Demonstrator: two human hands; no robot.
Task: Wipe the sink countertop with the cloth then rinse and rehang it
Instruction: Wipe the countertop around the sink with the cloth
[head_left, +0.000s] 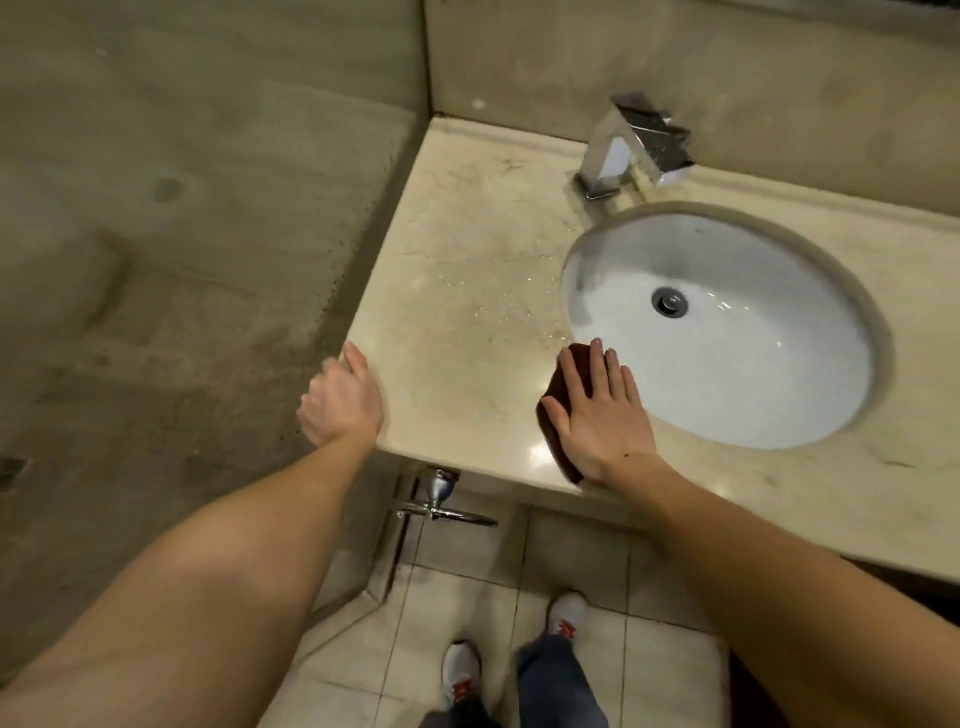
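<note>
Wiping underway: right hand (597, 415), fingers flat, pressing cloth (563, 382) on countertop (457, 223); left hand (343, 400) bracing 9 o'clock corner, finger curl unclear. Next, likely: sweeping 11 o'clock droplets (498, 299).

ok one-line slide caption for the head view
Right hand presses a dark red cloth flat on the marble countertop beside the sink; left hand rests on its left edge.

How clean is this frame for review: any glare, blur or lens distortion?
Head view: dim, warm light, with small glare spots on the countertop near the right hand, which lies sharp and flat on the cloth. Head view: the left hand at the counter's corner is slightly motion-blurred; the wide lens bows the counter edges; the faucet shows bright reflections.
</note>
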